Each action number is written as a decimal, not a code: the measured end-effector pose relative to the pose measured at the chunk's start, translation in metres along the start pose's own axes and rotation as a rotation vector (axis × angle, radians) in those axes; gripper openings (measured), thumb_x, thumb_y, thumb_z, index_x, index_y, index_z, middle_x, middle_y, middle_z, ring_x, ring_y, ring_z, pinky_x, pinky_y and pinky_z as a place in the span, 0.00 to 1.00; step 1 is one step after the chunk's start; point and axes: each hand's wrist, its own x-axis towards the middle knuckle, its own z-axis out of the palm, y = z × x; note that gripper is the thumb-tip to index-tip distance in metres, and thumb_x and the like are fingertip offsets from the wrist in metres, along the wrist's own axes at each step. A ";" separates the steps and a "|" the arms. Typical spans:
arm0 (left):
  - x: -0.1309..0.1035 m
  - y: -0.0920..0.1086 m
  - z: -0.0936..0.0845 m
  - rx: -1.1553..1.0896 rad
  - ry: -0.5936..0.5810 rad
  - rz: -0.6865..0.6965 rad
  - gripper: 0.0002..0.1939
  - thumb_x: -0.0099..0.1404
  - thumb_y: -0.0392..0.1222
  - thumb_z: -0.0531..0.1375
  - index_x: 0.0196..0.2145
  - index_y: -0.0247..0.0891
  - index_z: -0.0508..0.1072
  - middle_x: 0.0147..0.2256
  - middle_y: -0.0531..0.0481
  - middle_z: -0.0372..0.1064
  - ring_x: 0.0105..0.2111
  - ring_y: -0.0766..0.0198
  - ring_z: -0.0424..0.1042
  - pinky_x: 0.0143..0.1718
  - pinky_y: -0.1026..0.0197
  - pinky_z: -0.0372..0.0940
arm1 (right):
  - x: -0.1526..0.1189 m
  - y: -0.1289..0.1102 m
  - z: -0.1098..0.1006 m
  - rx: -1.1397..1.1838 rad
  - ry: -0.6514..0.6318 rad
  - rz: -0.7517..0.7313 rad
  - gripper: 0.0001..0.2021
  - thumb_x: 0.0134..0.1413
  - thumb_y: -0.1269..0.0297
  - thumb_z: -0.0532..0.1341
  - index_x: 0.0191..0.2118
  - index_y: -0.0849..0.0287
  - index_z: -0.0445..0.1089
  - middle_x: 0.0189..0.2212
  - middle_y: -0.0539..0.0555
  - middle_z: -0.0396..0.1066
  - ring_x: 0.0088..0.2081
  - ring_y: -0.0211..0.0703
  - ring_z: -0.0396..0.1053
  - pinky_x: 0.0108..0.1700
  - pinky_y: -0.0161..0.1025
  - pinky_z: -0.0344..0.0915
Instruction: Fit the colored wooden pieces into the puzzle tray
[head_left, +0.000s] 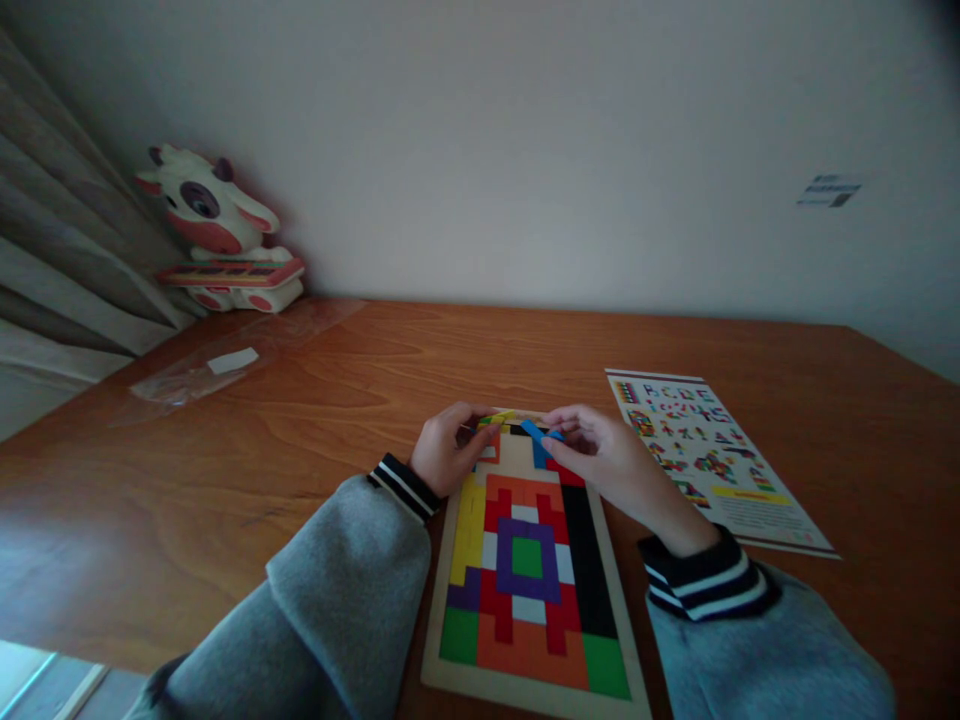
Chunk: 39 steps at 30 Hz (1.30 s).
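A wooden puzzle board [641, 690] lies lengthwise before me, mostly filled with flat coloured blocks; bare wood shows near its far end. Over the far left corner, my left hand [448, 450] is closed, thumb and fingers pinching what looks like a yellow puzzle piece [501, 417]. My right hand [596, 447] is above the far right part, closed on a blue puzzle piece [532, 431] that sticks out tilted from the fingertips. Red and black blocks [587, 555] fill the board's right side below that hand. My fingers partly hide the far blocks.
A printed pattern sheet [720, 465] lies on the wooden table [300, 430] to the right. Clear plastic wrapping [187, 375] is at the left. A toy cow with a keyboard [225, 235] stands in the back left corner beside a curtain [67, 220].
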 end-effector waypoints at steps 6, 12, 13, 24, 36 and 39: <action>0.000 0.000 -0.001 0.007 -0.005 -0.010 0.14 0.67 0.47 0.60 0.45 0.36 0.74 0.39 0.44 0.76 0.33 0.63 0.76 0.31 0.64 0.72 | 0.001 -0.009 -0.005 0.105 0.087 -0.016 0.12 0.54 0.56 0.64 0.41 0.57 0.75 0.39 0.56 0.77 0.39 0.45 0.75 0.42 0.44 0.72; 0.000 0.000 0.000 -0.009 0.004 -0.018 0.14 0.67 0.47 0.60 0.45 0.36 0.75 0.39 0.44 0.76 0.32 0.64 0.76 0.30 0.64 0.71 | 0.004 -0.006 -0.008 0.088 0.330 -0.057 0.21 0.52 0.56 0.66 0.50 0.58 0.70 0.37 0.56 0.77 0.37 0.45 0.75 0.39 0.44 0.73; 0.000 0.000 0.000 -0.008 0.004 -0.017 0.14 0.67 0.47 0.60 0.45 0.36 0.75 0.39 0.44 0.76 0.32 0.64 0.76 0.30 0.64 0.71 | 0.004 -0.005 -0.008 0.065 0.340 -0.065 0.18 0.53 0.56 0.65 0.48 0.58 0.72 0.37 0.56 0.77 0.37 0.45 0.75 0.40 0.44 0.73; 0.001 0.002 0.000 0.009 -0.002 -0.015 0.14 0.66 0.47 0.60 0.45 0.35 0.75 0.38 0.44 0.76 0.32 0.63 0.75 0.30 0.65 0.70 | -0.004 -0.013 0.002 -0.391 0.263 -0.439 0.19 0.58 0.69 0.60 0.56 0.57 0.67 0.40 0.55 0.75 0.36 0.41 0.74 0.41 0.42 0.74; 0.001 0.004 -0.001 0.033 0.008 -0.007 0.14 0.65 0.46 0.61 0.43 0.35 0.75 0.33 0.46 0.75 0.28 0.65 0.73 0.27 0.66 0.67 | -0.011 -0.012 0.027 -0.553 -0.133 -0.550 0.07 0.60 0.71 0.60 0.39 0.54 0.75 0.40 0.53 0.77 0.43 0.47 0.73 0.49 0.51 0.69; 0.001 0.003 -0.001 0.037 -0.002 0.004 0.14 0.66 0.47 0.60 0.43 0.35 0.75 0.33 0.47 0.75 0.28 0.65 0.73 0.27 0.66 0.67 | -0.008 -0.010 0.022 -0.469 -0.165 -0.454 0.08 0.59 0.66 0.62 0.44 0.51 0.74 0.42 0.52 0.77 0.45 0.48 0.72 0.51 0.52 0.68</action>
